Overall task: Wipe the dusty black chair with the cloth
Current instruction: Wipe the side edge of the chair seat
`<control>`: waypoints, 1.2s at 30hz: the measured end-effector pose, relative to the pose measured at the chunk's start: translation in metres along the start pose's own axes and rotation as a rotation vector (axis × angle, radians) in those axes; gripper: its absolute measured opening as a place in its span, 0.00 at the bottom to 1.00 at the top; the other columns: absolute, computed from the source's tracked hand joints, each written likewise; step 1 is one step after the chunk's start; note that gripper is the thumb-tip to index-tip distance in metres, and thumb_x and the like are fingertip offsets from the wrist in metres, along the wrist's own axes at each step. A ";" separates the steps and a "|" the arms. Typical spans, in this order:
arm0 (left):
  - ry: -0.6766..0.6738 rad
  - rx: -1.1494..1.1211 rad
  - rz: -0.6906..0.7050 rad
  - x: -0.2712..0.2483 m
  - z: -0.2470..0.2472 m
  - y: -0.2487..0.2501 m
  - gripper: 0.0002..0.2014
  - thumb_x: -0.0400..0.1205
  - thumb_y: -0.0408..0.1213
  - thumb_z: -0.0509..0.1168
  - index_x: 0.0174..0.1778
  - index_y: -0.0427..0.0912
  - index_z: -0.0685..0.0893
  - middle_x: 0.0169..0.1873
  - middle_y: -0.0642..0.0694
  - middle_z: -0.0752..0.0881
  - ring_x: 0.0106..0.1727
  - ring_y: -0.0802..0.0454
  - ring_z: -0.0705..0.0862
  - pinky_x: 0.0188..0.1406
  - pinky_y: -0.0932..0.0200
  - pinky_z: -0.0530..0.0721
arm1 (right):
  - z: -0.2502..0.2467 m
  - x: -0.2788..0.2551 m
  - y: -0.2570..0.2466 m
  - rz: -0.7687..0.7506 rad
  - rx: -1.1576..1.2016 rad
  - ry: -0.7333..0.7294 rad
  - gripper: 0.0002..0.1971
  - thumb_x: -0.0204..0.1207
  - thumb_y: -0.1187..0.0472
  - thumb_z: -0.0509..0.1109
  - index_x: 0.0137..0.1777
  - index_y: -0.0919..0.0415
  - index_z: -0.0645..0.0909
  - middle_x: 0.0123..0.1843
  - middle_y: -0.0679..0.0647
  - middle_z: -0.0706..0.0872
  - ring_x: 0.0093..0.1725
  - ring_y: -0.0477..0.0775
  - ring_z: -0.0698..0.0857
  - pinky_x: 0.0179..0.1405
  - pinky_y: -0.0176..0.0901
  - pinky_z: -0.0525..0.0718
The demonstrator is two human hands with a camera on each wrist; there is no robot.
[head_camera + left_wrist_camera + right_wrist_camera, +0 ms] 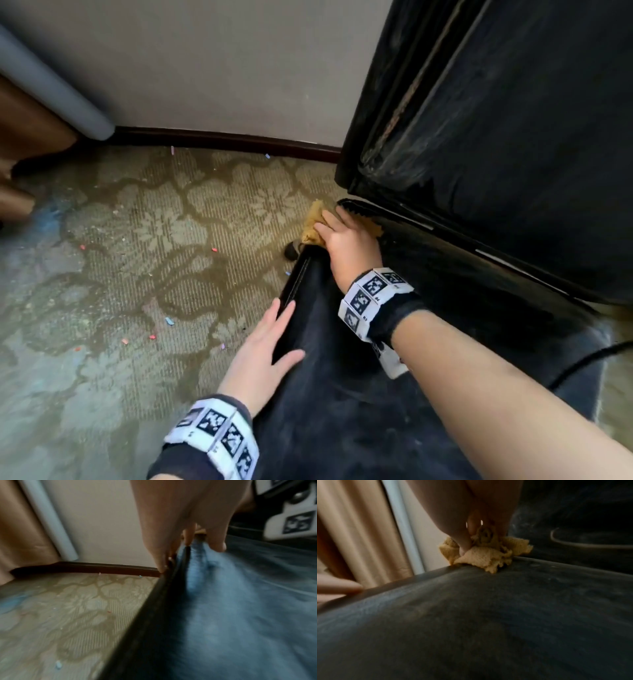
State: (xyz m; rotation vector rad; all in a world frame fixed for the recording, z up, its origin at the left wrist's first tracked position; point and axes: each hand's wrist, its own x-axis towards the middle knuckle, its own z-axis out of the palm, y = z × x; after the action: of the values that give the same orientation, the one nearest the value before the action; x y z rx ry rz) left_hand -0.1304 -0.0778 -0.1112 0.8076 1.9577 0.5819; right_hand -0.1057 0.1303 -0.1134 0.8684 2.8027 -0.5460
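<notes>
From the head camera: the right hand (346, 240) is out at the far left corner of the black chair's seat (359, 394), bearing down on a crumpled yellow cloth (313, 222) just where seat meets backrest (513, 120). Grey dust streaks show on the backrest, so by my reading plenty is left to wipe. The left hand (263, 356) lies flat along the seat's left edge, fingers straight, gripping nothing, steadying by the look of it. Below lies a patterned carpet (137, 257) dotted with coloured scraps.

Over to the left wrist: blurred, but the left hand (180, 520) shows straight fingers (217, 545) resting on the seat's dark rim (154, 608), with dusty upholstery (248, 615) alongside. No grasp here.

Now the right wrist: fingers (464, 543) are curled down into the bunched cloth (481, 558), pinning it onto the seat (488, 615). That cloth looks soft, light and floppy with a ragged edge; I'd judge it needs gathering into a wad under the palm, as here, or it will drag loose. The seat surface looks padded and smooth, likely yielding under pressure, so firm flat strokes should suit it. A beige curtain (359, 534) hangs behind.
</notes>
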 end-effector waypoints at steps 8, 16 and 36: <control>0.201 -0.158 -0.365 -0.003 0.020 0.004 0.56 0.70 0.39 0.77 0.82 0.47 0.39 0.77 0.52 0.69 0.72 0.46 0.75 0.69 0.58 0.69 | 0.025 -0.020 -0.027 -0.486 -0.029 -0.259 0.14 0.78 0.63 0.58 0.51 0.60 0.86 0.55 0.56 0.85 0.60 0.56 0.81 0.61 0.49 0.78; 0.149 -0.103 -0.415 0.000 0.015 0.008 0.55 0.70 0.42 0.77 0.82 0.48 0.41 0.75 0.50 0.73 0.72 0.45 0.76 0.66 0.58 0.72 | 0.043 -0.034 -0.027 -0.466 0.212 -0.113 0.09 0.71 0.60 0.71 0.39 0.67 0.87 0.44 0.66 0.86 0.49 0.61 0.85 0.54 0.53 0.81; 0.060 0.008 -0.405 0.012 -0.004 0.014 0.51 0.76 0.45 0.69 0.81 0.56 0.35 0.62 0.42 0.84 0.59 0.45 0.85 0.58 0.53 0.83 | -0.064 -0.013 -0.044 -0.419 -0.217 -0.113 0.19 0.61 0.65 0.55 0.42 0.62 0.88 0.44 0.56 0.89 0.47 0.63 0.86 0.41 0.49 0.86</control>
State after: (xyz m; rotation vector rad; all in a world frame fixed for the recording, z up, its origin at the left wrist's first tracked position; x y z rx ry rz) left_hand -0.1339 -0.0597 -0.1073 0.3817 2.1033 0.3578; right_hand -0.1225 0.1146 -0.0379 0.2011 2.8729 -0.3174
